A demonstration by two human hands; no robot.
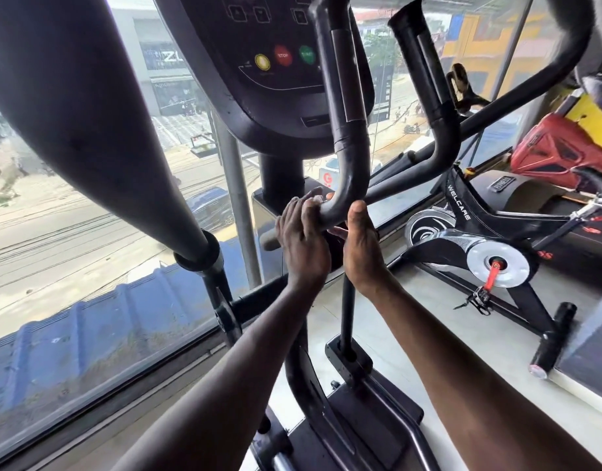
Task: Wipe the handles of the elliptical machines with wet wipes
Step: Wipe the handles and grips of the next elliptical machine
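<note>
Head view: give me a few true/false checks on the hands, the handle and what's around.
1. Both hands are on the same curved handle. True: the left hand and the right hand meet at its lower bend.
2. The right hand is pressing the red stop button. False: the stop button sits on the console above, untouched.
3. An exercise bike stands to the right. True.
4. The window shows a brick wall. False: the window looks down on a street.
5. A full wet wipe hangs loose from the left hand. False: only a white scrap shows at the fingertips.
</note>
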